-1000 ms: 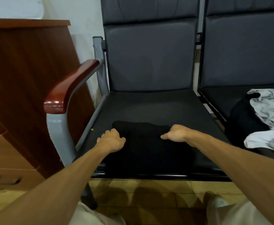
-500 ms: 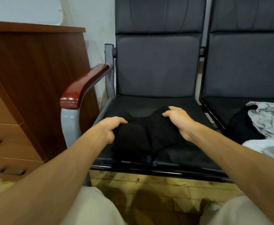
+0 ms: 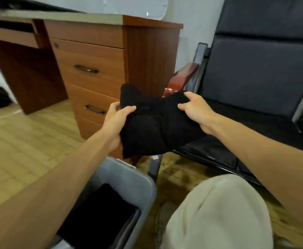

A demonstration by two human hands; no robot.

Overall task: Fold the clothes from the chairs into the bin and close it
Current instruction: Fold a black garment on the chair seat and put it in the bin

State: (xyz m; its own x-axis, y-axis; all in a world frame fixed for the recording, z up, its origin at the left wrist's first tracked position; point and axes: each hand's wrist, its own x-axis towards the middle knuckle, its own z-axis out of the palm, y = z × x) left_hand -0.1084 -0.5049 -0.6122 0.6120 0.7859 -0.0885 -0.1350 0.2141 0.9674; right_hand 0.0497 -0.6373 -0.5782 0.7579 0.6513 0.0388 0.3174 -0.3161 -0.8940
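A folded black garment [image 3: 152,126] hangs in the air, left of the black chair [image 3: 254,83] and above the far rim of the grey bin [image 3: 129,174]. My left hand [image 3: 116,121] grips its left edge, thumb on top. My right hand [image 3: 194,108] pinches its upper right edge. The bin stands open at the bottom, and dark folded clothes [image 3: 100,214] lie inside it. My left forearm hides part of the bin.
A wooden desk with drawers [image 3: 93,69] stands left of the chair, close behind the garment. The chair's red-brown armrest [image 3: 181,79] shows beside it. My knee in pale trousers [image 3: 217,209] is at the lower right. Wood floor [image 3: 21,141] spreads to the left.
Both hands lifted the black garment off the chair seat and carried it left, over the bin. The view swung left and down, so the bin and desk drawers now show.
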